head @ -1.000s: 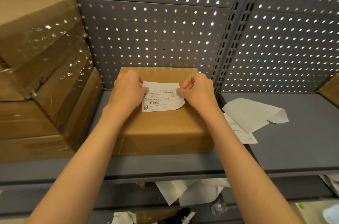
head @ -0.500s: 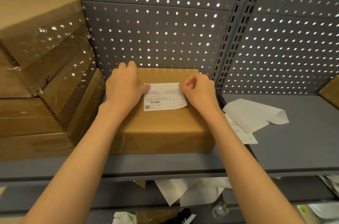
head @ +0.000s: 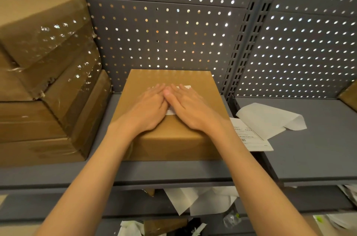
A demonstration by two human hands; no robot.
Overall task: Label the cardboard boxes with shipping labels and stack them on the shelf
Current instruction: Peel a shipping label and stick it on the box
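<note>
A: What sits around the cardboard box (head: 172,139)?

B: It lies flat on the grey shelf (head: 173,174), its far edge against the perforated back panel (head: 164,32). Left of the box stands a stack of taped cartons (head: 44,85), the upper ones skewed and wrapped in shiny clear tape. Right of the box, past the slotted upright (head: 249,32), a printed label sheet (head: 251,135) lies on the shelf, its left part hidden behind the right forearm, and a crumpled backing paper (head: 270,117) overlaps its far end. Another carton corner (head: 349,94) shows at the far right edge. Below the box, under the shelf lip, loose white papers (head: 201,201) and other scraps lie in a heap.

A: Anything in the way of the box?

B: Both hands cover the middle of its top. The left hand (head: 148,108) and right hand (head: 189,108) lie side by side, touching at the thumbs, fingers straight and pressed flat. Neither grip is closed round anything; both are released, palms down.

A: And the shipping label (head: 171,112)?

B: On the box top, under the hands. Only white slivers show: one between the thumbs, one past the right fingertips. Its print is hidden. The box itself is plain brown, with clear tape on its near side.
</note>
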